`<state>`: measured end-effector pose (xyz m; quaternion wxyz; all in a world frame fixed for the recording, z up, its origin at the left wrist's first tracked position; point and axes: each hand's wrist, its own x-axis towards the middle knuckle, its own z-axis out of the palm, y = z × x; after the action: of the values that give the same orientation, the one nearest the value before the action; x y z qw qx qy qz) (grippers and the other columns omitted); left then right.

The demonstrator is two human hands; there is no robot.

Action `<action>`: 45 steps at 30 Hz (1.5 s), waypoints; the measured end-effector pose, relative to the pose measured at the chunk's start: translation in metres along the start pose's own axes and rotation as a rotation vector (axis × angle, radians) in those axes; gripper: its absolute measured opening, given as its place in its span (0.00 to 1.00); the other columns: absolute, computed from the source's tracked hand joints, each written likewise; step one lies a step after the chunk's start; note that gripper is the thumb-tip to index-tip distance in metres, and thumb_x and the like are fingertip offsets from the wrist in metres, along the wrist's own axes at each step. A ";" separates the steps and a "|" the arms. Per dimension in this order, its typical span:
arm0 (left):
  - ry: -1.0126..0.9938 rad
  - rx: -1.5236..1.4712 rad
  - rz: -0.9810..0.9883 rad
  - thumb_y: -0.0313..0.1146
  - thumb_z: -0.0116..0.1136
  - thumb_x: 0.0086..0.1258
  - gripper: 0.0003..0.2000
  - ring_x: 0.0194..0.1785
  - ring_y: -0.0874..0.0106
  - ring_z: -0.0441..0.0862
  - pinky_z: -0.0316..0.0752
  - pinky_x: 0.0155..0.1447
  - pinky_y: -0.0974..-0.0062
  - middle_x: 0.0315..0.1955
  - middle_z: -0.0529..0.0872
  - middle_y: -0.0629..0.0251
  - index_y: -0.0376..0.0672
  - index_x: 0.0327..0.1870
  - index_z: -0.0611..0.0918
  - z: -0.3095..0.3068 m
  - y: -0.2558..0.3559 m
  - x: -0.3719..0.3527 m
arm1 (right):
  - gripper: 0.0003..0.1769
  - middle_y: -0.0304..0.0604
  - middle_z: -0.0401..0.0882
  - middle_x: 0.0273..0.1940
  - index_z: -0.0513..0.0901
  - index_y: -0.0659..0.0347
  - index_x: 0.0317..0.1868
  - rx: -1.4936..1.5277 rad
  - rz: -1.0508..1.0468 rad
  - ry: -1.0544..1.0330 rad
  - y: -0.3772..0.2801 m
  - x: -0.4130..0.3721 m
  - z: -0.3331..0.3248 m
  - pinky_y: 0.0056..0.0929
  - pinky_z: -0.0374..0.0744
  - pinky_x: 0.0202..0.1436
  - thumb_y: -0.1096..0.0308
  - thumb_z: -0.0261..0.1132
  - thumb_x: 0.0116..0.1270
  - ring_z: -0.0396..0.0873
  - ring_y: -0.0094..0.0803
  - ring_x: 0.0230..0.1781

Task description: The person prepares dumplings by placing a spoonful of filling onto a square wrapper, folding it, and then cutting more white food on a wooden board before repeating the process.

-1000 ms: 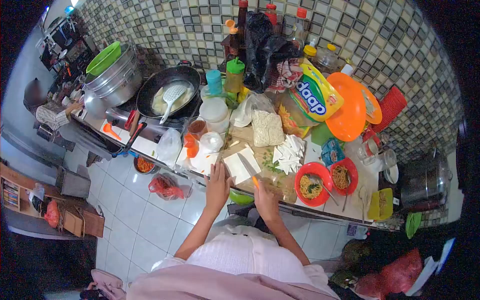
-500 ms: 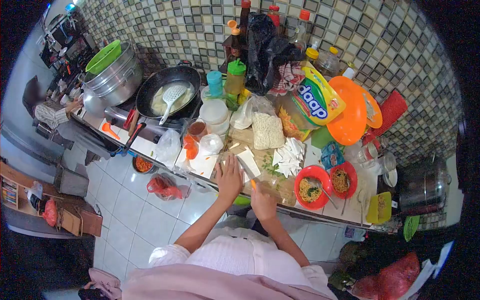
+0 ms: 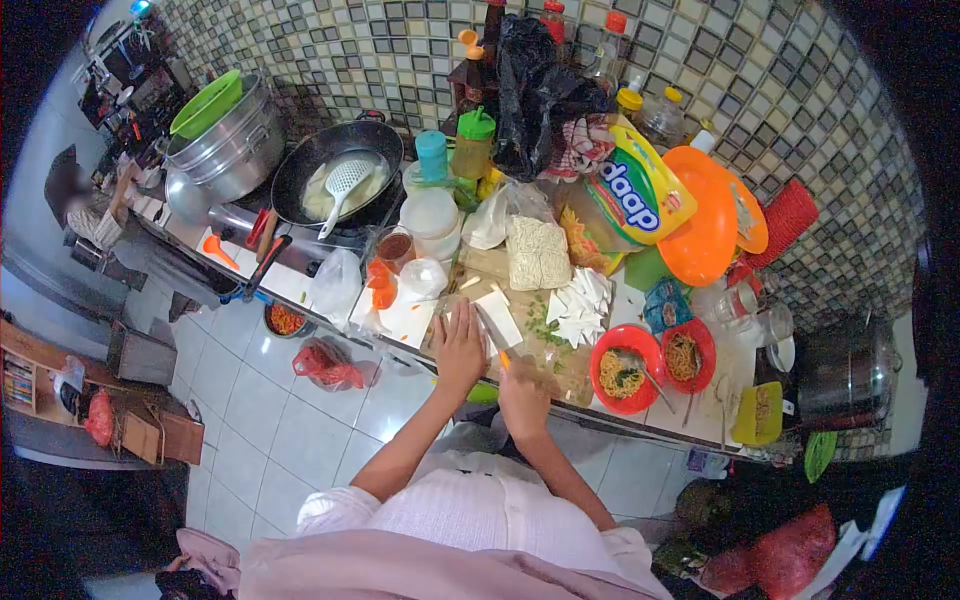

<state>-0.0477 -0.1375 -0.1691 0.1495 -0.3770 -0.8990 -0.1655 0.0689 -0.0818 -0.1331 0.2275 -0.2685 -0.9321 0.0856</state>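
Observation:
My left hand (image 3: 460,350) lies flat, fingers stretched out, over white sheets on the wooden cutting board (image 3: 483,262). In my right hand (image 3: 526,402) is a knife (image 3: 504,358) with an orange handle; its blade runs along my left fingers, beside a flat white sheet (image 3: 502,318). A heap of cut white pieces (image 3: 580,310) sits farther right on the board, with chopped green leaves (image 3: 540,325) near it. Behind the sheet is a block of dried noodles (image 3: 538,255). What lies beneath my left palm is hidden.
Two red bowls of noodles (image 3: 626,405) stand right of the board. To the left are white tubs (image 3: 430,220), a plastic bag (image 3: 336,288) and a wok (image 3: 290,190) with a slotted spatula (image 3: 348,180). Another person (image 3: 100,220) is at the far left.
Both hands stay in nearly the same place, with the right hand and knife shifted slightly. The other person's arm at far left has risen. The view has tilted a little.

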 end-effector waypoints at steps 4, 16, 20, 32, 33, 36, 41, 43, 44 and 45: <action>0.004 0.000 0.011 0.36 0.44 0.62 0.24 0.66 0.65 0.55 0.43 0.66 0.53 0.61 0.61 0.54 0.32 0.58 0.65 0.002 -0.001 -0.002 | 0.10 0.46 0.76 0.20 0.73 0.59 0.28 -0.054 0.112 -0.195 -0.007 -0.002 -0.005 0.36 0.75 0.20 0.61 0.54 0.61 0.77 0.40 0.18; 0.022 0.024 0.020 0.36 0.44 0.63 0.23 0.65 0.65 0.56 0.44 0.66 0.51 0.60 0.62 0.54 0.32 0.57 0.66 0.002 -0.001 -0.001 | 0.13 0.45 0.76 0.17 0.71 0.60 0.36 -0.155 0.157 -0.270 -0.004 -0.024 -0.022 0.33 0.77 0.18 0.58 0.55 0.60 0.77 0.37 0.14; 0.037 -0.003 0.020 0.36 0.45 0.62 0.23 0.65 0.65 0.56 0.44 0.65 0.51 0.60 0.63 0.54 0.32 0.57 0.65 0.004 -0.002 0.000 | 0.16 0.44 0.76 0.16 0.70 0.61 0.40 -0.136 0.163 -0.250 -0.003 -0.026 -0.016 0.36 0.77 0.18 0.57 0.55 0.60 0.77 0.40 0.14; 0.030 0.008 0.035 0.36 0.44 0.63 0.24 0.66 0.64 0.55 0.43 0.65 0.51 0.60 0.62 0.53 0.31 0.58 0.64 0.003 -0.001 -0.001 | 0.13 0.48 0.74 0.15 0.68 0.58 0.38 -0.011 0.232 -0.410 0.010 -0.061 -0.038 0.42 0.74 0.18 0.56 0.50 0.63 0.77 0.46 0.18; 0.024 0.009 0.027 0.36 0.44 0.63 0.24 0.66 0.64 0.55 0.43 0.65 0.51 0.60 0.62 0.53 0.31 0.58 0.64 0.003 -0.001 -0.001 | 0.13 0.48 0.74 0.15 0.67 0.59 0.39 0.009 0.296 -0.537 0.011 -0.064 -0.042 0.43 0.73 0.18 0.57 0.49 0.64 0.77 0.46 0.18; 0.001 -0.012 0.030 0.37 0.44 0.63 0.24 0.66 0.64 0.55 0.43 0.66 0.51 0.60 0.62 0.53 0.32 0.58 0.64 0.000 -0.002 0.000 | 0.11 0.45 0.74 0.13 0.65 0.56 0.37 0.012 0.272 -0.566 0.020 -0.072 -0.044 0.46 0.74 0.19 0.57 0.48 0.65 0.77 0.46 0.16; -0.111 -0.170 0.140 0.47 0.48 0.61 0.31 0.66 0.58 0.54 0.42 0.67 0.54 0.61 0.59 0.51 0.31 0.58 0.63 -0.015 -0.020 -0.003 | 0.13 0.49 0.76 0.18 0.66 0.56 0.39 0.087 0.262 -0.504 0.015 -0.048 -0.049 0.46 0.75 0.21 0.56 0.46 0.65 0.78 0.47 0.20; -0.133 -0.195 0.162 0.54 0.51 0.56 0.36 0.66 0.56 0.53 0.42 0.67 0.55 0.61 0.59 0.50 0.32 0.58 0.63 -0.024 -0.023 -0.007 | 0.14 0.51 0.76 0.20 0.66 0.56 0.40 0.134 0.269 -0.458 0.015 -0.044 -0.034 0.46 0.75 0.22 0.55 0.46 0.65 0.78 0.47 0.21; -0.172 -0.218 0.168 0.55 0.53 0.54 0.38 0.66 0.56 0.52 0.42 0.67 0.54 0.61 0.59 0.50 0.34 0.59 0.63 -0.031 -0.022 -0.007 | 0.14 0.52 0.76 0.19 0.68 0.56 0.40 0.110 0.272 -0.431 0.014 -0.034 -0.027 0.47 0.75 0.23 0.55 0.47 0.64 0.77 0.48 0.21; -0.216 -0.242 0.174 0.56 0.55 0.51 0.39 0.66 0.56 0.52 0.42 0.67 0.54 0.61 0.59 0.50 0.35 0.59 0.63 -0.037 -0.021 -0.006 | 0.14 0.53 0.76 0.19 0.69 0.56 0.39 0.086 0.279 -0.408 0.014 -0.026 -0.022 0.48 0.74 0.23 0.54 0.49 0.64 0.77 0.49 0.20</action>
<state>-0.0533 -0.1701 -0.1421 0.0196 -0.4842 -0.8473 -0.2173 0.1056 -0.0833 -0.1275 0.0318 -0.3619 -0.9081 0.2083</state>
